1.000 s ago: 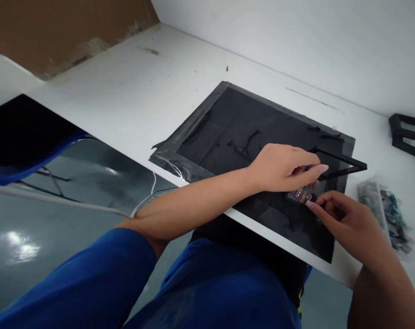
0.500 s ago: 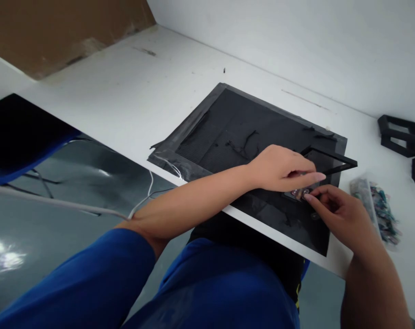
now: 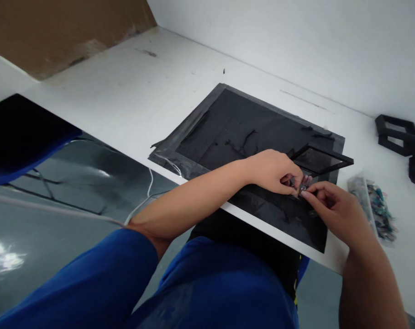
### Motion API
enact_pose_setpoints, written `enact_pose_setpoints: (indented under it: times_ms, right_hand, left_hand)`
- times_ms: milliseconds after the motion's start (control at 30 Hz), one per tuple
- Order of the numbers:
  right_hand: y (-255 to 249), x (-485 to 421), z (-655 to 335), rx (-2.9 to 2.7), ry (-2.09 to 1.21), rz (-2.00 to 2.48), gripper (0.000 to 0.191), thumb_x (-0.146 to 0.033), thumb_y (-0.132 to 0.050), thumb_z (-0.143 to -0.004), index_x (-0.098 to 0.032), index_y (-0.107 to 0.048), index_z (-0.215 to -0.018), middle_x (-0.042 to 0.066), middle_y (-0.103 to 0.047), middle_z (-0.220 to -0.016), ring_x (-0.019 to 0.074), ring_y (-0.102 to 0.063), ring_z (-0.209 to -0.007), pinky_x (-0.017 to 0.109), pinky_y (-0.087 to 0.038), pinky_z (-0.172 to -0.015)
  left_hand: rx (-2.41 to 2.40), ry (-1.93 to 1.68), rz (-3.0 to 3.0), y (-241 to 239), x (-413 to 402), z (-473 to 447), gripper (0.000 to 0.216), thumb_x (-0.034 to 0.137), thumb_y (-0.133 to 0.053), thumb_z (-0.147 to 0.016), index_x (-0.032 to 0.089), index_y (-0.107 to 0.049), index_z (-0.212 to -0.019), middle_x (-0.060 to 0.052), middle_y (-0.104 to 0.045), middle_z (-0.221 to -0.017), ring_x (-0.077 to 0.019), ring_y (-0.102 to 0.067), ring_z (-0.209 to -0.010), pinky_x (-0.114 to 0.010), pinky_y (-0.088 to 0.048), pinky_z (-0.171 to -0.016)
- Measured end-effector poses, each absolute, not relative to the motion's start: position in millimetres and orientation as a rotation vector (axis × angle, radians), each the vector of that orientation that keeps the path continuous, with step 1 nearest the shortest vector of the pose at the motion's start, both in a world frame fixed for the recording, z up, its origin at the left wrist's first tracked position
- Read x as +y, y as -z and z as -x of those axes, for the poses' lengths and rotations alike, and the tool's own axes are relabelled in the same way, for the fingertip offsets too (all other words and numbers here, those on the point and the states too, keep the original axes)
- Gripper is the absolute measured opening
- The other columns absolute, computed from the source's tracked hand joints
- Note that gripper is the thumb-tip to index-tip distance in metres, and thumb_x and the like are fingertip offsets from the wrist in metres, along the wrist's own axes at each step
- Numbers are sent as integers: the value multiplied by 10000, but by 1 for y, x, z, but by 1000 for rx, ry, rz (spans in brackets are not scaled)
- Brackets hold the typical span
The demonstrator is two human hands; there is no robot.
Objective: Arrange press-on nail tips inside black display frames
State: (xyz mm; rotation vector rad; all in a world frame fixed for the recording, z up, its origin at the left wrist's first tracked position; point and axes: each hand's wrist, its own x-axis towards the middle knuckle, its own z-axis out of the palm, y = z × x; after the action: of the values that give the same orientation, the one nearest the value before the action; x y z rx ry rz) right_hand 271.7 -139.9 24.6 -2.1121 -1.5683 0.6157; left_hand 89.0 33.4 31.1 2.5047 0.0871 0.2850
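Over the right part of a black mat (image 3: 224, 119), both my hands meet at some small, shiny, clear pinkish pieces (image 3: 303, 186), too small to name. My left hand (image 3: 274, 171) reaches in from the left, its fingers curled down and closed at the pieces; what they hold is hidden. Opposite it, my right hand (image 3: 337, 205) pinches a small shiny piece between thumb and forefinger. Just behind the fingers, a thin black frame (image 3: 333, 157) with a see-through pane stands tilted up. Its lower part is largely covered by my hands.
A clear plastic box (image 3: 373, 205) of small bagged, coloured items lies right of the mat. Farther right, black frames (image 3: 397, 132) stand by the white wall. Dark scraps (image 3: 241, 144) lie on the mat. A white cable (image 3: 139, 208) hangs at the table edge beside my left forearm.
My left hand has drawn back slightly left, its fingers now curled down at the shiny pieces. The right hand keeps its pinch beside them. The view has shifted a little.
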Motion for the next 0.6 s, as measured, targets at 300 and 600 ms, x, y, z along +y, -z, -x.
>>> enact_pose_setpoints:
  times_ms: [300, 600]
  right_hand:
    - [-27, -141, -271, -1533, -677, 2089, 354, -570, -641, -875, -228, -674, -959, -53, -437, -600, 101, -417, -551, 256, -340, -528]
    - [-45, -149, -258, -1439, -718, 1868, 265, -490, -687, -864, -230, -698, -916, -18, -529, -654, 107, -466, -574, 255, -369, -500]
  left_hand:
    - [76, -213, -2403, -34, 33, -88, 189, 418, -712, -808, 242, -743, -871, 56, -683, -734, -72, -596, -671, -213, -337, -597]
    - [50, -588, -2332, -37, 29, -89, 530, 519, -524, -961, 166, -553, -567, 28, -558, -577, -68, -514, -592, -236, -356, -600]
